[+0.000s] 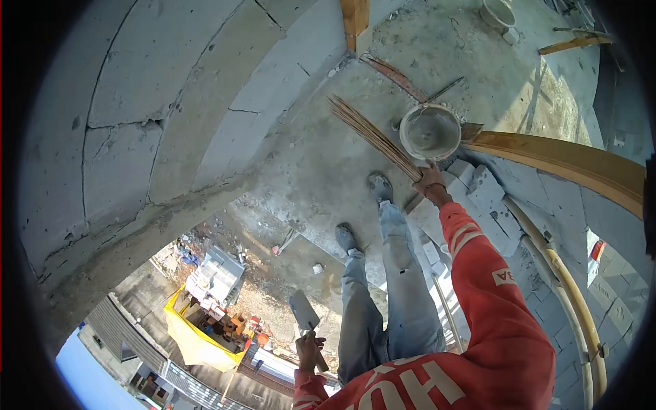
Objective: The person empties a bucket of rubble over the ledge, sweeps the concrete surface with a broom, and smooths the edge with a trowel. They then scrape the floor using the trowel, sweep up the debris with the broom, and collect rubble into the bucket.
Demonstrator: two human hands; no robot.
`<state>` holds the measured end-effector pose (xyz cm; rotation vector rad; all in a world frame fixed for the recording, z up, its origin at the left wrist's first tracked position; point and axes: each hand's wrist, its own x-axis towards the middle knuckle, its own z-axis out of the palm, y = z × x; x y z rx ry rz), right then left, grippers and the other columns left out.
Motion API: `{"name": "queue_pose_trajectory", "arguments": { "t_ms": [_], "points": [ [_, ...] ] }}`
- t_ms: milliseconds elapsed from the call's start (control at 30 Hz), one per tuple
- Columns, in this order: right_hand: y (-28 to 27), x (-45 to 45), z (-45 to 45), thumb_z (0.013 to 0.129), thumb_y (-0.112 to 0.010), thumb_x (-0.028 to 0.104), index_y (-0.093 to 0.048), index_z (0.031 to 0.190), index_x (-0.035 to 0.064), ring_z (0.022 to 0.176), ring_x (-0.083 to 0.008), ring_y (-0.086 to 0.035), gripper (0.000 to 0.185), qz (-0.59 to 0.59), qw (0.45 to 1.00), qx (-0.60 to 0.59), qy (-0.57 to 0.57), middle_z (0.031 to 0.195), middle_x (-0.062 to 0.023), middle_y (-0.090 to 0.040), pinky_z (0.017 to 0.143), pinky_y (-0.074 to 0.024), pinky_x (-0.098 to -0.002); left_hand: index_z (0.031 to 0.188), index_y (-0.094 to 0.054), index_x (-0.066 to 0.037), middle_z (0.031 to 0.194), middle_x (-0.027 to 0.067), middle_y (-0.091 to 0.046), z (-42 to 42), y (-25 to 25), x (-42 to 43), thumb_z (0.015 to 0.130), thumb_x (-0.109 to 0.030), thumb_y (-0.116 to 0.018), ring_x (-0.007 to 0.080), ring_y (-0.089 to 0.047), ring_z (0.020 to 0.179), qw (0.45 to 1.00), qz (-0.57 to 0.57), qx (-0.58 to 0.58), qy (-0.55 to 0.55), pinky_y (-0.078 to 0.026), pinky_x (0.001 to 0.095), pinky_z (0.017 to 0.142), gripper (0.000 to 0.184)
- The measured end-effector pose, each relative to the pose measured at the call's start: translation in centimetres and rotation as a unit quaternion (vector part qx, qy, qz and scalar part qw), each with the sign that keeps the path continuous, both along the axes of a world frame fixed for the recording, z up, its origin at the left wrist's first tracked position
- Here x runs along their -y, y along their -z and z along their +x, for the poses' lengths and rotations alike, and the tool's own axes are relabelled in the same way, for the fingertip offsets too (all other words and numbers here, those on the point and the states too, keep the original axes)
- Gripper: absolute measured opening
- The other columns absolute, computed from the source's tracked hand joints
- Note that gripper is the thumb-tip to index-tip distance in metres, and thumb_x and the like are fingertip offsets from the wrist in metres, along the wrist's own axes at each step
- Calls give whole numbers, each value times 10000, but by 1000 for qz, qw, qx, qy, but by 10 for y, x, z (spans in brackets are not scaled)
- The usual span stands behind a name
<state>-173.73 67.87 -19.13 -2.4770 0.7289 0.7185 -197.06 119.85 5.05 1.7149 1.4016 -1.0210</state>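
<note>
My right hand (431, 182) is closed around one end of a stick broom (374, 137), a bundle of thin brown sticks. It stretches up and left over the concrete floor. Just beyond that hand stands a round bucket (404, 142) with grey wet-looking material inside. My left hand (310, 350), low in the view, grips the handle of a trowel (303, 309). The trowel's flat grey blade points upward, away from my body. Both my shoes are on the floor between the two hands.
A block wall (130, 160) curves along the left. The floor's edge drops to a yard with a yellow tarp (195, 342) far below. Pale blocks (486, 188), a wooden beam (560, 158) and long poles (562, 273) stand at right. Another bucket (497, 12) sits at the top.
</note>
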Motion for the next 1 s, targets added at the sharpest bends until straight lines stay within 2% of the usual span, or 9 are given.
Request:
{"name": "queue_pose_trajectory", "arguments": {
  "t_ms": [167,233,400,500,567,633,767,900,1000],
  "points": [
    [130,36,62,619,-713,277,-689,1044,130,1112,-276,-571,450,-41,993,72,-81,1210,-137,-591,892,-484,-386,734,-593,11,710,170,-680,-65,3,13,882,-238,-505,197,-608,516,994,32,-100,-38,-486,299,479,303],
    [135,40,87,583,-768,335,-687,989,76,994,-322,-618,488,183,962,-195,57,1038,-169,-661,838,-501,-390,756,-600,7,712,163,-683,-53,-1,36,892,-239,-505,188,-604,521,994,47,-82,-58,-474,294,474,297],
    [81,19,67,580,-788,372,-684,940,15,822,-318,-676,517,40,995,-92,24,851,-174,-696,723,-516,-423,857,-619,6,753,143,-690,8,-3,76,913,-242,-521,171,-611,595,996,3,1,-85,-498,310,575,274],
    [109,39,17,616,-789,275,-675,892,-10,791,-305,-683,412,186,979,-35,72,854,-163,-698,694,-523,-407,943,-609,20,821,161,-680,48,-1,96,930,-253,-506,192,-636,686,978,-80,109,-160,-524,328,654,292],
    [50,16,14,632,-802,157,-593,916,-70,628,-173,-614,419,375,897,-83,219,790,-106,-659,566,-503,-352,998,-612,37,968,172,-666,92,-21,114,933,-244,-517,207,-647,838,935,-180,181,-247,-523,345,758,303],
    [62,14,-14,668,-773,70,-644,850,-20,531,-165,-589,241,317,946,35,62,678,-61,-622,474,-468,-297,1031,-611,37,1030,164,-650,118,-28,128,934,-246,-519,215,-634,914,893,-237,243,-294,-505,356,818,313],
    [-113,-73,9,669,-763,42,-646,950,37,702,-205,-657,305,478,868,-99,92,873,-95,-681,540,-532,-330,985,-646,18,993,96,-654,147,-38,152,919,-210,-542,201,-603,1005,824,-334,316,-331,-474,310,815,259],
    [-223,-158,6,726,-686,75,-604,955,41,820,-212,-647,245,530,821,-208,48,913,-79,-658,682,-561,-392,861,-681,3,778,33,-628,146,-36,139,891,-258,-612,142,-616,830,871,-305,359,-138,-463,277,763,272],
    [-280,-222,-11,734,-664,87,-586,1015,39,891,-214,-632,296,554,804,-217,7,957,-69,-628,735,-550,-392,818,-673,-16,715,28,-615,142,-57,113,874,-273,-622,117,-574,700,817,-369,413,-162,-461,274,703,268]
  ]
}}
